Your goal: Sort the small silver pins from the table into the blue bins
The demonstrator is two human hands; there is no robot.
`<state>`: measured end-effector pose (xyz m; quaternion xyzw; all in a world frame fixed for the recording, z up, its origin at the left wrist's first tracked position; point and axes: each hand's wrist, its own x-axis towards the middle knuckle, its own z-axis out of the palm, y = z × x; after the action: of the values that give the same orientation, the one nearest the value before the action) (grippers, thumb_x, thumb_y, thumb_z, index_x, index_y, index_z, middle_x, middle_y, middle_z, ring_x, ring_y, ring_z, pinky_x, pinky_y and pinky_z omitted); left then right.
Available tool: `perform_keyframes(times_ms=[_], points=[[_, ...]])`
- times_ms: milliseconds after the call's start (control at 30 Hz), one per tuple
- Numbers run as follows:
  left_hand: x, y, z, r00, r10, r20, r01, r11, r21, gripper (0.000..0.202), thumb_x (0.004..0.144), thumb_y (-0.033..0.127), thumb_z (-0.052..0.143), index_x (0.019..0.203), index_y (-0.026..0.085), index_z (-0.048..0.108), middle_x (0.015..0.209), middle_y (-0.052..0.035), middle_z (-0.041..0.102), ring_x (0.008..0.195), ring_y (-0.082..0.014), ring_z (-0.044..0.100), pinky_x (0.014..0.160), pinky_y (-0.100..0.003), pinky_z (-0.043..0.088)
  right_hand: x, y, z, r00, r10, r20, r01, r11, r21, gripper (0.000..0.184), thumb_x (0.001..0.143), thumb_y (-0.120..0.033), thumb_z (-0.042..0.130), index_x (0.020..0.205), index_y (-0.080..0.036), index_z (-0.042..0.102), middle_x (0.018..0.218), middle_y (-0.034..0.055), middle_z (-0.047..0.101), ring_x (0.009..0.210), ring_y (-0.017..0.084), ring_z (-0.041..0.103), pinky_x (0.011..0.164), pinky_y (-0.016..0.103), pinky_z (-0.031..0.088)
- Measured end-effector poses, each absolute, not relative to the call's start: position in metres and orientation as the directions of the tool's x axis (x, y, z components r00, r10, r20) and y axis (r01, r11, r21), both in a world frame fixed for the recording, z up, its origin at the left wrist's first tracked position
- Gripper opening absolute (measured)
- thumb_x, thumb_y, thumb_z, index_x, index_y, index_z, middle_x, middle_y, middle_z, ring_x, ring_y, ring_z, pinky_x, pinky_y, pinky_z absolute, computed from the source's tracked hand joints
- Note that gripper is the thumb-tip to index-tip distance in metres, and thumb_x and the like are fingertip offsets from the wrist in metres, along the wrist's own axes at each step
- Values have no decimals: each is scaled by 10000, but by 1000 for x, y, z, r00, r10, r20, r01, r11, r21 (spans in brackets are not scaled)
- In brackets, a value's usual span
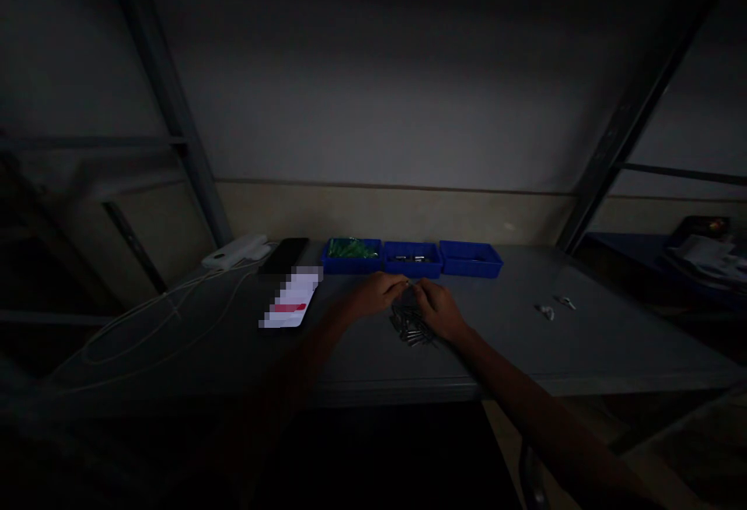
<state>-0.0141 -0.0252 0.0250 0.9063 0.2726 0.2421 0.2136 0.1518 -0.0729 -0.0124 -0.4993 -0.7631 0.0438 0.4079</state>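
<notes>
My left hand (377, 294) and my right hand (440, 310) meet above the table, fingertips almost touching. Both are closed in a pinch around something small and pale, too dark and tiny to name. Just below them lies a pile of small, slim metal pieces (413, 328), partly covered by my right hand. Behind my hands a blue bin (412, 269) holds a few shiny metal parts. To its left, another blue bin (351, 265) is filled with green pieces (352, 247). A third blue bin (471, 267) stands on the right, its contents too dark to make out.
A lit phone (292, 300) lies left of my hands, with a dark flat object (284, 256) behind it. A white power strip (236, 252) trails cables across the table's left side. Two small crumpled-looking scraps (546, 311) lie on the right. Metal frame posts rise on both sides.
</notes>
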Motion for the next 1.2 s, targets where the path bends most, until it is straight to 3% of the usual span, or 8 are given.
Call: perform_keyframes(times_ms=[600, 767, 933, 1033, 1200], points=[[-15, -24, 21, 723, 585, 367, 429, -797, 424, 329, 833, 256, 412, 564, 110, 535, 490, 38, 445, 491, -64, 406, 495, -191, 250, 151, -71, -13, -194, 788, 584, 798, 473, -373, 271, 895, -282, 326, 678, -196, 465, 582, 14, 522, 553, 133, 486, 551, 243, 306], [-15, -25, 25, 715, 596, 366, 443, -790, 422, 283, 838, 269, 428, 688, 118, 614, 580, 13, 562, 553, -87, 483, 536, -192, 315, 152, -69, -15, -164, 796, 582, 778, 467, -420, 258, 892, -278, 320, 680, -201, 446, 569, 2, 503, 529, 130, 468, 538, 245, 297], [-15, -24, 24, 705, 602, 376, 392, -772, 500, 258, 832, 258, 470, 1018, 158, 618, 864, -32, 678, 744, -125, 596, 679, -209, 420, 152, -68, -17, -171, 799, 576, 768, 475, -430, 270, 900, -280, 307, 695, -199, 462, 577, 5, 518, 540, 131, 479, 540, 243, 303], [-15, -21, 21, 720, 574, 390, 361, -790, 495, 261, 847, 225, 447, 1033, 181, 624, 977, -31, 675, 861, -133, 603, 771, -219, 426, 152, -68, -18, -176, 803, 570, 774, 470, -423, 273, 902, -281, 303, 709, -194, 475, 591, 15, 538, 545, 133, 493, 541, 243, 309], [-13, -19, 17, 705, 573, 419, 421, -813, 403, 252, 861, 229, 446, 994, 175, 653, 905, -42, 686, 805, -142, 605, 741, -232, 427, 152, -67, -18, -174, 808, 563, 799, 450, -399, 283, 902, -275, 296, 695, -194, 472, 583, 22, 541, 537, 137, 495, 536, 246, 303]])
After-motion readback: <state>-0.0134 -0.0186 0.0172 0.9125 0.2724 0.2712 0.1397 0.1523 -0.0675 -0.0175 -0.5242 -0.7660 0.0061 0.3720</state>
